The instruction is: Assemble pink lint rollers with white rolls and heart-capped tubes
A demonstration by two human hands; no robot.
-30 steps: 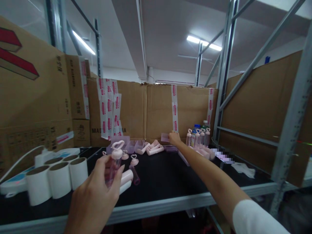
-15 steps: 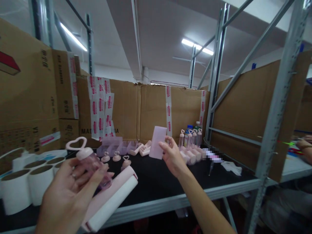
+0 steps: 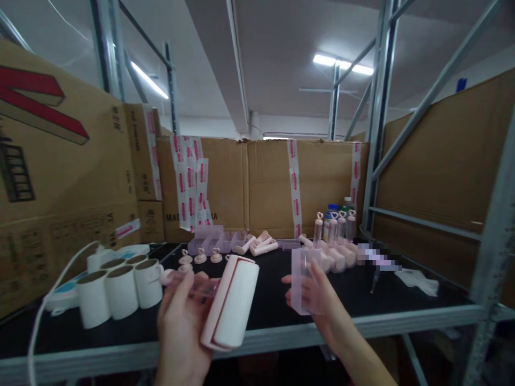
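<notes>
My left hand (image 3: 181,327) grips a lint roller (image 3: 231,303), a white paper roll in a pink frame with a clear pink handle (image 3: 189,283), tilted above the front edge of the black shelf (image 3: 273,300). My right hand (image 3: 322,305) holds a translucent pink box-shaped cover (image 3: 303,281) upright, a little to the right of the roller and apart from it.
Three white paper rolls (image 3: 116,289) stand at the left by a white cable (image 3: 44,305). Heart-topped caps (image 3: 201,256), pink trays (image 3: 217,241), finished rollers and upright bottles (image 3: 336,228) line the back before cardboard boxes (image 3: 265,187). A metal rack post (image 3: 491,252) rises at the right.
My right hand has drawn the pink cover back from the shelf's rear toward me and lowered it. My left hand has turned the roller so its paper roll faces up and right.
</notes>
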